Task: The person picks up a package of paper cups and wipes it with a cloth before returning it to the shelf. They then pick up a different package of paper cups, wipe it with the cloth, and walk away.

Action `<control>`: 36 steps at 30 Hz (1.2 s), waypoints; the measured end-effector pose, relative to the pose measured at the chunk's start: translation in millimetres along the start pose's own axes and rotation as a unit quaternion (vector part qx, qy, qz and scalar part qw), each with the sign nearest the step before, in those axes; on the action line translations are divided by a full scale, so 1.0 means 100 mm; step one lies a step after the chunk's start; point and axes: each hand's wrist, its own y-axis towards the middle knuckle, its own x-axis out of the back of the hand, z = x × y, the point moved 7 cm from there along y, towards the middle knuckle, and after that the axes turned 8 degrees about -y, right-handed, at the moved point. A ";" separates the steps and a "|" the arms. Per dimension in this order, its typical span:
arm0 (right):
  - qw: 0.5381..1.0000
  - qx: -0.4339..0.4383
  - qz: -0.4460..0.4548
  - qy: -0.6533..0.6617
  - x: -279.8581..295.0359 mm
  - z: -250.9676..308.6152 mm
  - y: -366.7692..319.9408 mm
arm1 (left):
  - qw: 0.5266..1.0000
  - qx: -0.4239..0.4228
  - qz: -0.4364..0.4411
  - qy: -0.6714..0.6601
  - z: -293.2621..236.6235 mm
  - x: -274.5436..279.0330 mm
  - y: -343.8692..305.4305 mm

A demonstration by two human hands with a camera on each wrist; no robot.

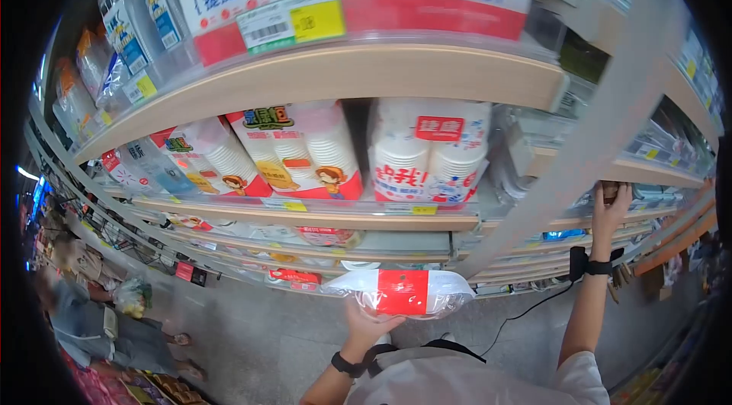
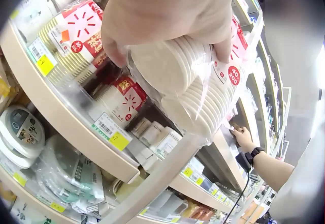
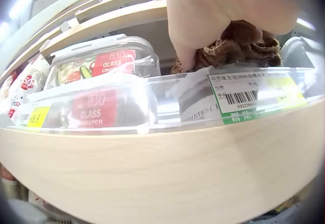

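In the head view my left hand [image 1: 363, 321] grips a clear plastic pack of white paper bowls [image 1: 402, 292] with a red label, held low in front of the shelves. Up close in the left wrist view, the stacked white rims of the bowls [image 2: 175, 81] show below the fingers. My right hand [image 1: 611, 214] reaches far to the right onto a shelf. There its fingers curl over a dark brown, rough, ragged thing [image 3: 236, 53] behind the clear shelf lip [image 3: 167, 117]; its kind I cannot tell.
A glass crisper box [image 3: 109, 64] sits left of the brown thing. Packs of paper cups [image 1: 431, 149] line the middle shelf. A grey upright post [image 1: 576, 119] stands between the shelf bays. A black cable [image 1: 526, 312] hangs from the right wrist. At lower left stands another person [image 1: 114, 332].
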 end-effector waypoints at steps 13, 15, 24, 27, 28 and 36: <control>0.980 -0.045 0.036 0.190 0.17 -0.09 -0.21 | 0.997 0.063 0.000 0.050 0.37 0.02 0.27; 0.983 -0.055 0.028 0.171 0.22 -0.06 -0.26 | 0.997 0.068 -0.001 0.043 0.41 -0.01 0.22; 0.899 0.028 0.165 0.404 0.69 0.91 -1.28 | 0.988 0.147 -0.046 0.024 0.50 -0.03 0.31; 0.819 0.131 0.406 0.384 0.55 1.78 -1.74 | 0.989 0.145 -0.035 0.024 0.51 -0.09 0.46; 0.780 0.108 0.475 0.392 0.47 1.89 -1.95 | 0.989 0.140 -0.029 0.026 0.52 -0.12 0.52; 0.734 0.021 0.559 0.385 0.16 2.26 -2.66 | 0.992 0.120 0.019 0.022 0.64 -0.34 0.81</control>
